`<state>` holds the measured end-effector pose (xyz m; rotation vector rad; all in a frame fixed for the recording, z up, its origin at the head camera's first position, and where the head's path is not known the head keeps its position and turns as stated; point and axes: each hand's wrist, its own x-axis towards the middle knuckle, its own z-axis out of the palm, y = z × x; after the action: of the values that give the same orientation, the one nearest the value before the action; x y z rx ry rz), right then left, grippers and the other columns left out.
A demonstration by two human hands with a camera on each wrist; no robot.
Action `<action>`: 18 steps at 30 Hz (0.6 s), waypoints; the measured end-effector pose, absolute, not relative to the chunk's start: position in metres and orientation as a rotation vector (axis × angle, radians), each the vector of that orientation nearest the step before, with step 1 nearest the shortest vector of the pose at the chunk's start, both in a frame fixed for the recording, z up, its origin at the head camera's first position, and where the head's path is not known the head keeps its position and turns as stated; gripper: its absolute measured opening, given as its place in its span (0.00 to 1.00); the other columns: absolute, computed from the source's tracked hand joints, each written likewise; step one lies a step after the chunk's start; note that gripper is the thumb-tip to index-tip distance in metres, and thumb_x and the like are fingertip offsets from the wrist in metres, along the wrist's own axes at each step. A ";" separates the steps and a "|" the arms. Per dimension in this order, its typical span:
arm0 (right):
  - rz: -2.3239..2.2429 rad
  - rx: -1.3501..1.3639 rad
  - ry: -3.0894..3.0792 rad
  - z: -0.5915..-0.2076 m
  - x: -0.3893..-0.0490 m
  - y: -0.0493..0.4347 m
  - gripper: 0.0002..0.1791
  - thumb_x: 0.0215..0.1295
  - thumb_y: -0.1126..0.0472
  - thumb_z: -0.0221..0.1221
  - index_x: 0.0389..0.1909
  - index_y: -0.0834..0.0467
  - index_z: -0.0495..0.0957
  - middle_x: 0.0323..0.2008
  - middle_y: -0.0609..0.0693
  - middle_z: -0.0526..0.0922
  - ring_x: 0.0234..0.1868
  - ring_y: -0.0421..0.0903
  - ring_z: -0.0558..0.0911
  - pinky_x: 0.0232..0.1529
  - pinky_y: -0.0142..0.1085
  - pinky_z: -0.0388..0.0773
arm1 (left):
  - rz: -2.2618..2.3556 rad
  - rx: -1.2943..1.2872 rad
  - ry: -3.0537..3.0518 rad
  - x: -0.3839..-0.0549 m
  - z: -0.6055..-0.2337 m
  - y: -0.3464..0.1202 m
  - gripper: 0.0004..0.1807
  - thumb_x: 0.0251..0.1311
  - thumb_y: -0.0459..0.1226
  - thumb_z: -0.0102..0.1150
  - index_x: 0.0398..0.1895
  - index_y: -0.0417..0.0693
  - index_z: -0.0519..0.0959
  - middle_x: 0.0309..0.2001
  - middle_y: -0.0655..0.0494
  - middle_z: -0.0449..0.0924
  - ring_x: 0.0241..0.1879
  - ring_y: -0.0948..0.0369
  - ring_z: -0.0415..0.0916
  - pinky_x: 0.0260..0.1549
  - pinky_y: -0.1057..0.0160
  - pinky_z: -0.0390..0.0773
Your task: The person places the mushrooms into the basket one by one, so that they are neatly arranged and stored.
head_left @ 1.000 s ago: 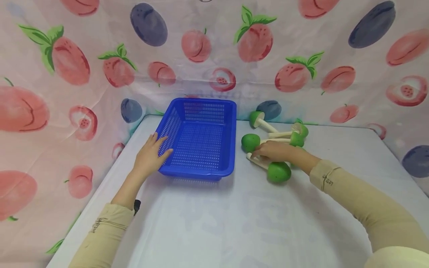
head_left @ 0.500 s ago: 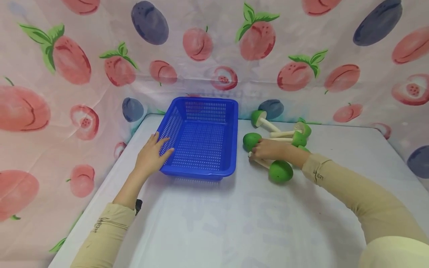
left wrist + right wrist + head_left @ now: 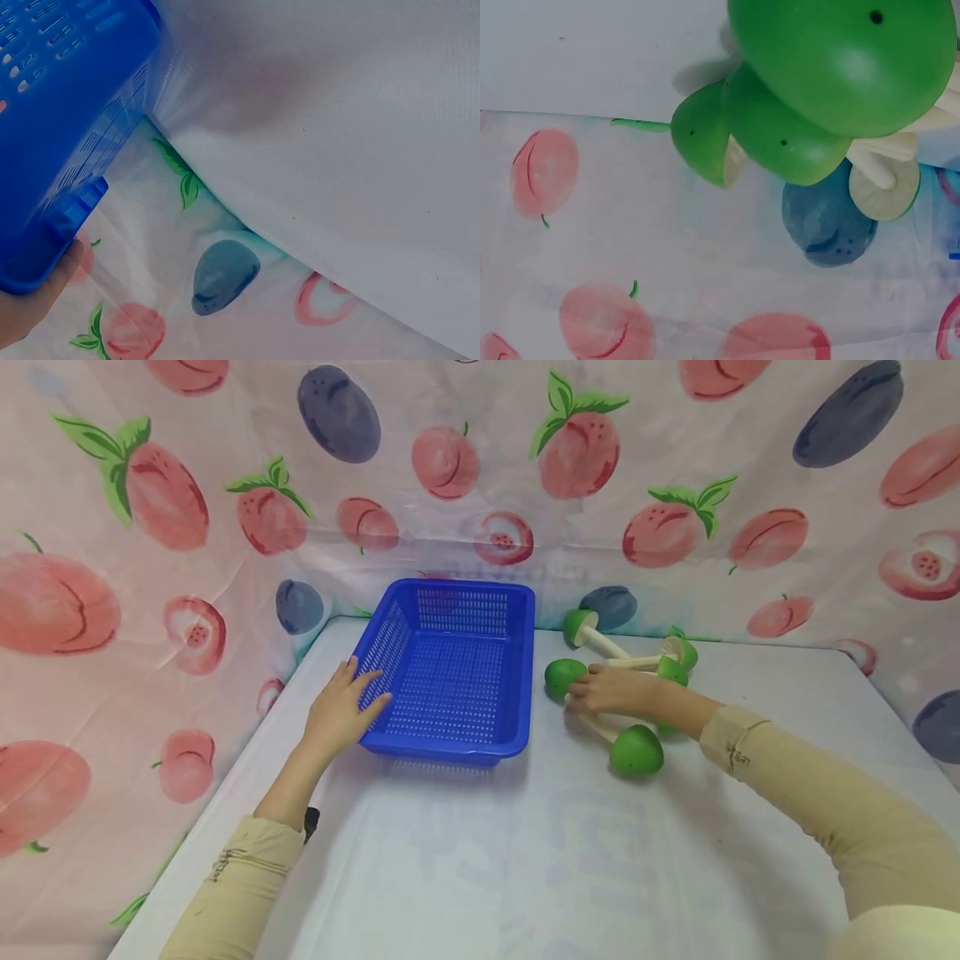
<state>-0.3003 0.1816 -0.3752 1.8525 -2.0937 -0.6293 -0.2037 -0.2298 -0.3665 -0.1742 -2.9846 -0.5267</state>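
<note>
A blue plastic basket point(image 3: 450, 693) with slotted walls stands on the white table, nothing inside it. My left hand point(image 3: 335, 710) rests on its left rim, fingers spread, thumb over the inside; the left wrist view shows a finger point(image 3: 66, 270) along the rim. To the basket's right, my right hand point(image 3: 618, 692) reaches in among green-capped mushrooms. Its curled fingers pinch the pale stem of the nearest mushroom point(image 3: 636, 752), whose cap points toward me. Another cap point(image 3: 566, 679) sits just left of the fingers. The right wrist view has a large green cap point(image 3: 847, 60) close up.
Behind the right hand lie more mushrooms, one point(image 3: 581, 627) at the table's back edge and another point(image 3: 678, 652) to its right. A fruit-printed cloth point(image 3: 480, 460) hangs behind the table point(image 3: 480, 860) and along its left side.
The nearest mushroom has shifted slightly right and toward me with the right hand at its stem. That hand has lifted and turned a little; the left hand stays on the basket.
</note>
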 end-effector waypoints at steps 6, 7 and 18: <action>-0.708 1.837 -1.923 -0.361 -0.294 0.188 0.16 0.51 0.66 0.67 0.40 0.47 0.81 0.38 0.49 0.73 0.39 0.46 0.74 0.41 0.37 0.74 | -0.526 -0.175 -2.990 -0.202 -0.364 -0.228 0.30 0.68 0.51 0.45 0.66 0.41 0.66 0.71 0.31 0.48 0.72 0.38 0.43 0.65 0.35 0.52; -0.737 1.834 -1.905 -0.358 -0.293 0.190 0.16 0.51 0.65 0.67 0.40 0.47 0.81 0.38 0.49 0.72 0.41 0.47 0.74 0.43 0.38 0.75 | -0.526 -0.176 -2.991 -0.202 -0.363 -0.228 0.30 0.68 0.51 0.45 0.65 0.41 0.66 0.71 0.31 0.48 0.72 0.37 0.43 0.65 0.35 0.53; -0.846 1.829 -1.956 -0.331 -0.282 0.214 0.19 0.50 0.66 0.68 0.45 0.52 0.79 0.47 0.46 0.81 0.50 0.47 0.76 0.50 0.42 0.74 | -0.521 -0.154 -3.014 -0.203 -0.359 -0.224 0.30 0.68 0.50 0.45 0.66 0.41 0.66 0.71 0.31 0.47 0.72 0.38 0.42 0.64 0.34 0.53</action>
<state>-0.2824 0.2138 -0.3313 1.8291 -1.9557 -0.8457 -0.2031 -0.2243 -0.3594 -0.1536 -3.0144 -0.5209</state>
